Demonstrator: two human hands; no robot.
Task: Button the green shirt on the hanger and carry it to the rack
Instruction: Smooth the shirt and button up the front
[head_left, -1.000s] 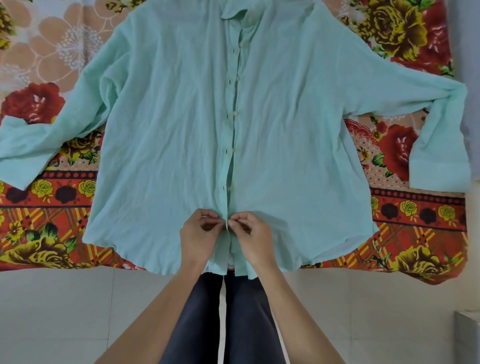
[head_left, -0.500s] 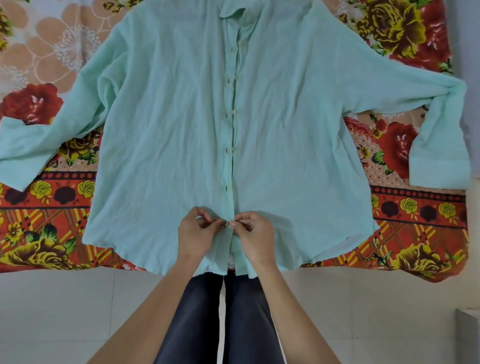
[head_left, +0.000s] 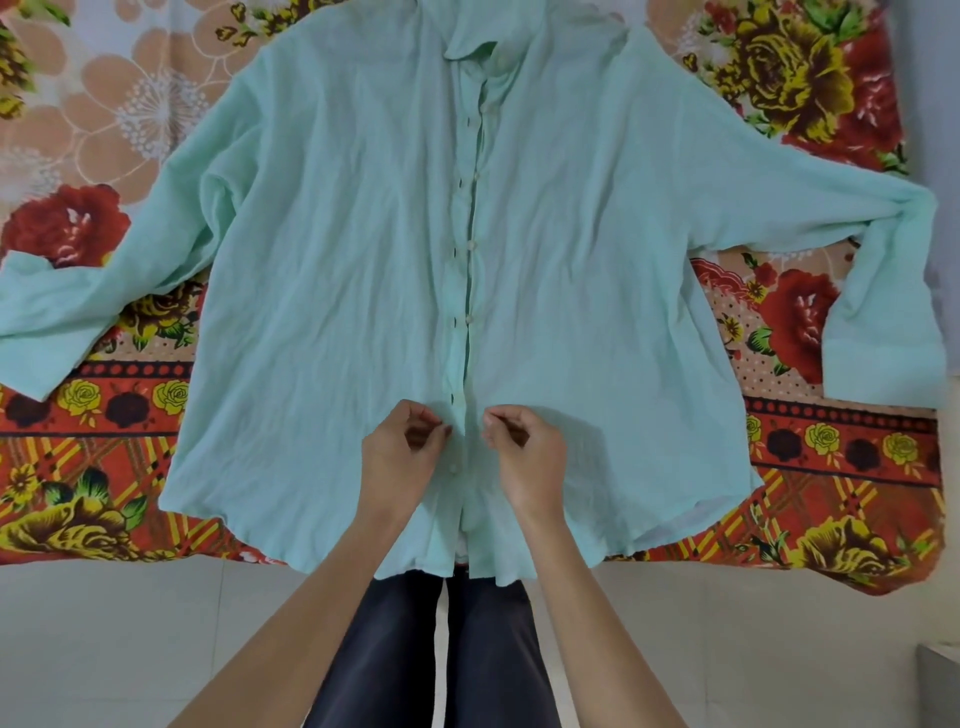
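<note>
Now, bedsheet (head_left: 78, 415): a floral red, orange and yellow spread, lying under everything and showing on all sides of the shirt except below the hem, where pale floor takes over.
Green shirt (head_left: 322, 291): flat on the bedsheet, front up, sleeves thrown out to both sides, collar at the far end; no hanger or rack can be seen from here.
Placket (head_left: 470, 280): runs down the shirt's middle; the upper buttons sit beside their holes with a narrow gap between the two edges, so they look unfastened.
Left hand (head_left: 400, 457): just left of the placket near the hem, fingers curled with thumb and forefinger pinched narrow; whether any cloth is caught between them I cannot tell.
Right hand (head_left: 527, 452): just right of the placket, same curled narrow pinch, same doubt.
Low button (head_left: 453, 468): on the placket between the wrists, lying flat and looking done up.
Change: half a second ago the fingertips met over the placket; they have parted and shifted up.
Meaning: likely one button fastened, next one up due, most remaining.
</note>
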